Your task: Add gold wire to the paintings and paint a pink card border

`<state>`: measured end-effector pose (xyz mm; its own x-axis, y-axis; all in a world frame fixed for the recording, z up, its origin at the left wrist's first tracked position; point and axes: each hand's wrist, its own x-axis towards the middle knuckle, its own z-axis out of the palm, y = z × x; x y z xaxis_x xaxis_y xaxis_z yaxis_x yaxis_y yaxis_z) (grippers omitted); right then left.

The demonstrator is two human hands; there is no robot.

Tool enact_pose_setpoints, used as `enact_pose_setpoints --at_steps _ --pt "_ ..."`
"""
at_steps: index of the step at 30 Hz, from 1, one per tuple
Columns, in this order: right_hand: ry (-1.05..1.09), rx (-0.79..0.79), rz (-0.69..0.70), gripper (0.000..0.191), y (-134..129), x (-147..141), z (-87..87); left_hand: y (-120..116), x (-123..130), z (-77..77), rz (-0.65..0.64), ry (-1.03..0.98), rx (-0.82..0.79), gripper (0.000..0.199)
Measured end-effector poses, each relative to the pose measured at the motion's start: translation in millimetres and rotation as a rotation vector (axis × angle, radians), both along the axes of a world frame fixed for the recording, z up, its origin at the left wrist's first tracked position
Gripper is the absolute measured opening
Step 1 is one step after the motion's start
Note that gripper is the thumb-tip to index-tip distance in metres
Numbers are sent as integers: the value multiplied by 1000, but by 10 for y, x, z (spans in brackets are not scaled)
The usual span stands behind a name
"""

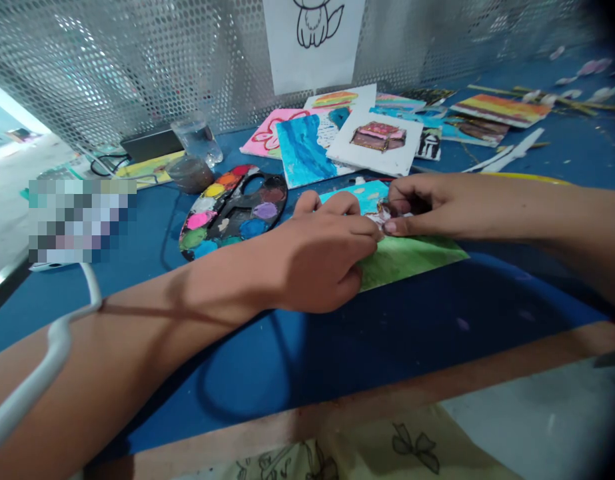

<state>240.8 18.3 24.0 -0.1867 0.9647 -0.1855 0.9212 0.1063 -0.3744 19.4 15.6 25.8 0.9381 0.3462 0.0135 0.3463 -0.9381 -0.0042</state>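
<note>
A small painting (417, 260) with a blue sky and a green lower half lies on the blue table under both hands. My left hand (322, 260) rests over its left side, fingers curled, their tips partly hidden. From the right, my right hand (420, 207) comes in with thumb and fingers pinched together on the painting's upper middle. Between the fingertips of the two hands is a small crumpled whitish-pink bit (377, 219) with brown parts; its kind does not show clearly.
Left of the painting sits a paint palette (202, 238); behind it are a jar of murky water (190, 175) and a clear cup (200, 137). Several small paintings (307, 150) overlap at the back. Stems (567, 100) and pale petals (594, 67) lie back right. A white cable (60, 347) crosses my left forearm.
</note>
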Motion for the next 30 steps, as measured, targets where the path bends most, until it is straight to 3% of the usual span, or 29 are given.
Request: enact_pose_setpoints --at_steps 23,30 --pt "82 -37 50 24 37 57 -58 -17 0 0 3 -5 14 23" --pt "98 -72 -25 30 -5 8 25 -2 -29 3 -12 -18 -8 22"
